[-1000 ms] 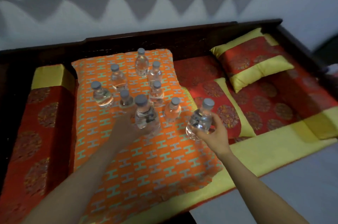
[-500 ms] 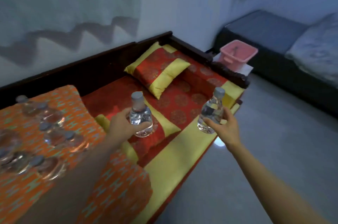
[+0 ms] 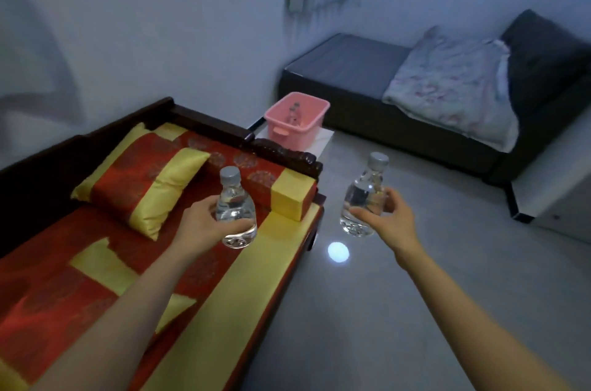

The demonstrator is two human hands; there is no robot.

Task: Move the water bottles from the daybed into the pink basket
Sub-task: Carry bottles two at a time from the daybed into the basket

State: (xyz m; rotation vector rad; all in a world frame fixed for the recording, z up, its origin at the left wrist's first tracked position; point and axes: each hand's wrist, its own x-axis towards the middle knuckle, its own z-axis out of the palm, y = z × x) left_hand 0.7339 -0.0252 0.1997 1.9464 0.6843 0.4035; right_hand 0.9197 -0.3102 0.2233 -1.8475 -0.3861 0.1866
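My left hand (image 3: 201,224) grips a clear water bottle (image 3: 235,205) with a grey cap, held upright over the daybed's (image 3: 96,262) red and yellow cushions. Out over the floor, my right hand (image 3: 388,221) holds a second clear bottle (image 3: 364,195), also upright. The pink basket (image 3: 307,131) stands past the daybed's far end on a white surface, well ahead of both hands. Bottles (image 3: 295,112) stand inside it. The orange mat with the other bottles is out of view.
A red and yellow pillow (image 3: 144,183) lies on the daybed near its dark wooden armrest (image 3: 287,157). A dark sofa (image 3: 447,96) with a pale blanket (image 3: 457,83) fills the back right. Grey floor (image 3: 415,294) with a light glare spot stretches between.
The view has swung right, off the orange mat with its bottles. Both hands have lifted a bottle each and carried them rightward, nearer the pink basket.
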